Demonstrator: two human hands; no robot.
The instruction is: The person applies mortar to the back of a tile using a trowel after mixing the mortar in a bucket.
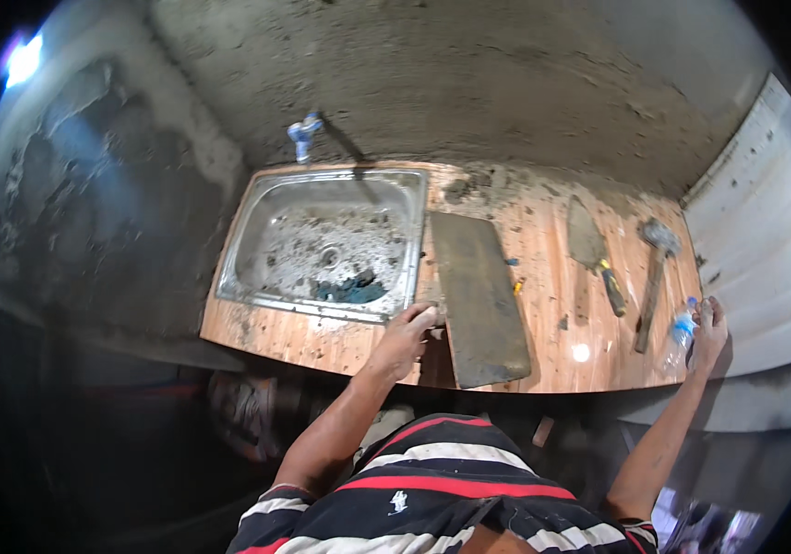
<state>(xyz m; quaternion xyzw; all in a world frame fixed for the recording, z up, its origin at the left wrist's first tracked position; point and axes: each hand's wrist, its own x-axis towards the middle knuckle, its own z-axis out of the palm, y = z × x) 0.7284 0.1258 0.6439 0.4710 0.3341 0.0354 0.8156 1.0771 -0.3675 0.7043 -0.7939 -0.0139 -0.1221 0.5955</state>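
At the worktop (552, 355) beside the sink (229, 277), seen from the head, the left hand (405, 342) curls half closed by the long grey board (479, 300); its hold is hidden. The right hand's (709, 337) fingers nearly meet at the bottle's (678, 343) capped end, grip unclear. The board, reaching the front edge, could slip off if knocked.

The wide view looks from the person's head, down and forward, from near above the counter (548, 277); board (483, 300) is around its middle, shirt (451, 464) below, wall (469, 83) at top
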